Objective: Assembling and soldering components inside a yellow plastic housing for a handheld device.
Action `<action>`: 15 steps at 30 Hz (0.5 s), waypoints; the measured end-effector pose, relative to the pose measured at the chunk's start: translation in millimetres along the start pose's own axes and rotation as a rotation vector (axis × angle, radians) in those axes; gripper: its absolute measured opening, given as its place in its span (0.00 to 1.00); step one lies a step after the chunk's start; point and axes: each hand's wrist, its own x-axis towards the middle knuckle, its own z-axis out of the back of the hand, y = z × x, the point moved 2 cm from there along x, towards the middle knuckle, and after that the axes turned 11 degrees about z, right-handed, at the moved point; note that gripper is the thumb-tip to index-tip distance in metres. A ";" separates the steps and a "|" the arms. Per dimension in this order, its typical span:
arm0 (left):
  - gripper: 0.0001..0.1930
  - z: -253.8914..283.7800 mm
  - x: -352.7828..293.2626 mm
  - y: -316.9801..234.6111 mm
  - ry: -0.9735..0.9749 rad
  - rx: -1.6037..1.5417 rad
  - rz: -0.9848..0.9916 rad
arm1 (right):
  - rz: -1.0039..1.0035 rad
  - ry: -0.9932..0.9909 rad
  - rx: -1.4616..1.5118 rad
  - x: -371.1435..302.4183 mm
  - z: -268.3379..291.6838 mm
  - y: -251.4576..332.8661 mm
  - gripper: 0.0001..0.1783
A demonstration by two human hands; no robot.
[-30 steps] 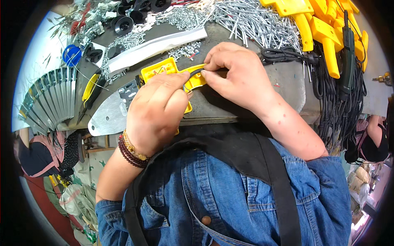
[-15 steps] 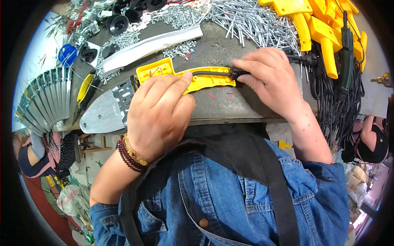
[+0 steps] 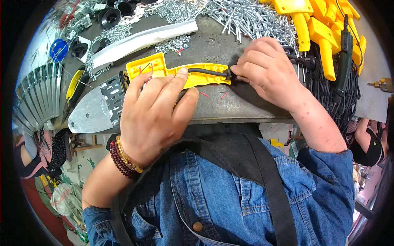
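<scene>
A yellow plastic handle half point(image 3: 201, 80) lies hollow side up near the table's front edge. A black power cable point(image 3: 207, 72) runs along inside its grip, and thin red and dark wires show in its wider left part. Joined at the left is a rounded grey metal plate point(image 3: 91, 112) with a slotted guard. My left hand point(image 3: 154, 108) is closed over the handle half, a fingertip pressing on the cable. At the grip's right end, my right hand point(image 3: 266, 74) pinches the cable's black sleeve, mostly hidden by the fingers.
Piles of long screws point(image 3: 250, 18) and small screws lie at the back. A white paper strip point(image 3: 143, 43) stretches across the left. Yellow housings point(image 3: 326, 37), a dark green electric screwdriver point(image 3: 344, 61) and bundled black cables point(image 3: 328, 98) crowd the right. Metal blades point(image 3: 41, 94) fan out far left.
The handle half and plate have shifted slightly left in the picture, along with my left hand. My right fingers have closed in tighter at the grip's right end.
</scene>
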 end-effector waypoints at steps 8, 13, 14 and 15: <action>0.17 -3.6 7.7 -4.9 -0.010 0.045 0.032 | 0.075 -0.068 -0.055 -4.0 -3.8 3.0 0.04; 0.24 -4.6 12.3 -13.2 0.045 0.096 0.087 | 0.057 -0.098 -0.054 -4.7 -5.8 6.2 0.04; 0.25 -4.0 14.7 -14.6 0.089 0.085 0.118 | 0.050 -0.109 -0.051 -5.4 -6.0 6.4 0.05; 0.25 -3.9 15.9 -14.9 0.133 0.079 0.151 | 0.051 -0.110 -0.048 -5.8 -6.4 6.6 0.05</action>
